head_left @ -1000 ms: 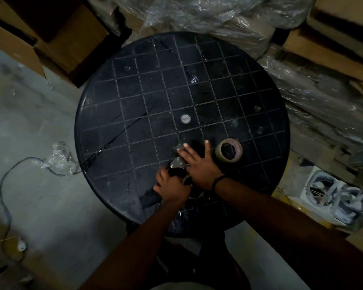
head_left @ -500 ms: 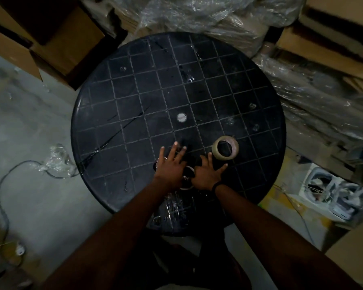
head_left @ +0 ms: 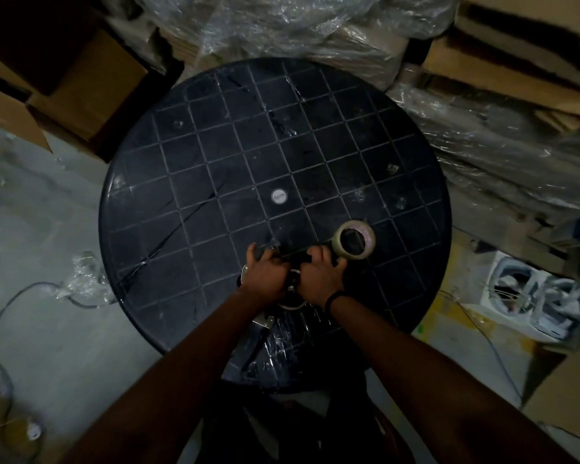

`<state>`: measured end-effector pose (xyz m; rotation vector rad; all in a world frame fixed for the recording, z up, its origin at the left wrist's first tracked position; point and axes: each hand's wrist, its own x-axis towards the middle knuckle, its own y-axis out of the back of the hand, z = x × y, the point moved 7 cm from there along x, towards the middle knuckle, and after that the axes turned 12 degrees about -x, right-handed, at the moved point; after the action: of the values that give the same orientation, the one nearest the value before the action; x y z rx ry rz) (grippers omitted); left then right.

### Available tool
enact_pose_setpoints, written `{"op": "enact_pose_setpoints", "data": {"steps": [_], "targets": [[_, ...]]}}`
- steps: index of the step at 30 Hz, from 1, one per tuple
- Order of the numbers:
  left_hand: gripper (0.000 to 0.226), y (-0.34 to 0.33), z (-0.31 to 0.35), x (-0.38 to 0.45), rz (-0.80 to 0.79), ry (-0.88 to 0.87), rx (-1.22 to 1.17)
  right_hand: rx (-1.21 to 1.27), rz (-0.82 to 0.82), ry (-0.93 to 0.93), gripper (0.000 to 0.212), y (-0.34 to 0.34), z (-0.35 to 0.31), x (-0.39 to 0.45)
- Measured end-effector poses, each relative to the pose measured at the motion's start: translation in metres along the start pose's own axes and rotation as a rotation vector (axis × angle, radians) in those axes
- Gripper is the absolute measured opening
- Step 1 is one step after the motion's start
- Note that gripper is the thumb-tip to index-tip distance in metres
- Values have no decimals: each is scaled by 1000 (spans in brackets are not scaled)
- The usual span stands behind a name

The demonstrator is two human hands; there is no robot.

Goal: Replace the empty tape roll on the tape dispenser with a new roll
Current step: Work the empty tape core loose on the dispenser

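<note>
1. The surface (head_left: 215, 155) is a round, dark top with a moulded grid, seen from above in dim light.
2. Both hands sit side by side near the surface's near edge, a little right of its middle line.
3. The left hand (head_left: 265, 274) is curled down over the tape dispenser (head_left: 292, 279), fingers wrapped on its left part.
4. The right hand (head_left: 318, 274) is also closed on the tape dispenser, gripping its right part; a dark band circles that wrist.
5. The tape dispenser is mostly hidden beneath the two hands; only a dark body, a pale curved rim toward the near edge and a small metal piece show.
6. Whether a roll sits on the dispenser cannot be told.
7. The new tape roll (head_left: 354, 239) lies flat on the surface, just beyond the right hand's fingertips, hollow core up.
8. Whether those fingertips touch the roll cannot be told.
9. A small white disc (head_left: 279, 196) marks the centre of the surface.
</note>
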<state>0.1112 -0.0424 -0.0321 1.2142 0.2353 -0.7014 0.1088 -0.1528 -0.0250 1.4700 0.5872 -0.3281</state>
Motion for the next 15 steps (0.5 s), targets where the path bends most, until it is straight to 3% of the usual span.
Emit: {"op": "enact_pose_setpoints", "data": {"steps": [6,10,15], "targets": [[57,0,-3,6,-61,-10,-1,-229,86,100,36,2,-9,9],[66,6,-2,16,-69,21,46,-322,120,150,51,6,-14,10],[64,9,5,27,-73,-79,149,-344,113,139,72,8,-12,10]]}}
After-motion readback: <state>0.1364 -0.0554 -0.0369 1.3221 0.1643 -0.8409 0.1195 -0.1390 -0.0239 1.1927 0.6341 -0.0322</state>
